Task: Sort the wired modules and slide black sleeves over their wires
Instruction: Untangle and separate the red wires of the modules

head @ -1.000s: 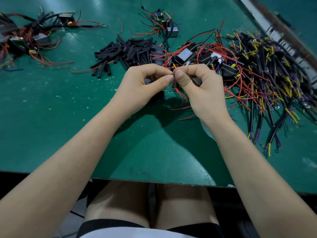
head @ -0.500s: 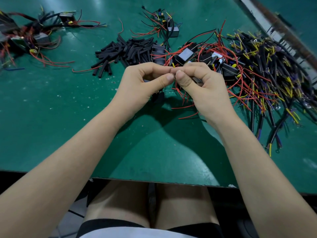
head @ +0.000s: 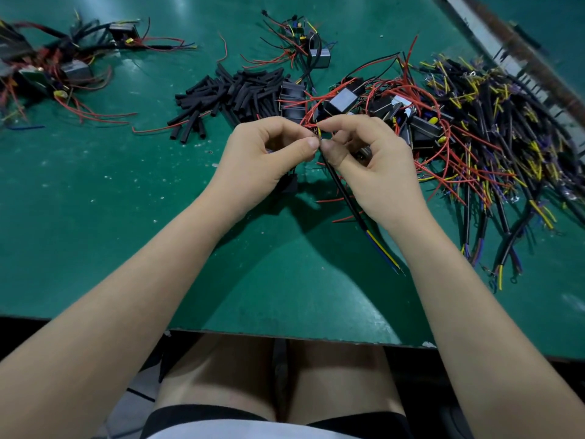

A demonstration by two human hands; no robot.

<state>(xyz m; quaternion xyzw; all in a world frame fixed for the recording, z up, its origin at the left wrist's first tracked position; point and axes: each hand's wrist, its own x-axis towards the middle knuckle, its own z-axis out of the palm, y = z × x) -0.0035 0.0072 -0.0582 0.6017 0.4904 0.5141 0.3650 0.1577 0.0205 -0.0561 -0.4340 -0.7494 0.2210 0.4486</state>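
My left hand [head: 264, 156] and my right hand [head: 376, 166] meet thumb to thumb above the green table [head: 95, 217]. The left hand grips a black module [head: 289, 182], mostly hidden under the palm, and pinches its wires. The right hand pinches a black-sleeved cable [head: 349, 201] that runs down to bare yellow and blue ends [head: 384, 253]. A small yellow part [head: 319, 133] shows between the fingertips. A heap of loose black sleeves [head: 234, 96] lies just beyond the hands.
A pile of modules with red wires [head: 380, 103] lies behind the right hand. A big tangle of black, yellow and purple cables [head: 512, 147] fills the right side. Other wired modules [head: 57, 68] sit far left, and one [head: 316, 55] at the back. The table edge [head: 285, 334] is near my legs.
The black cable with yellow and blue ends now hangs out below my right hand. Both hands have stayed together at the same spot, fingers shifting slightly.
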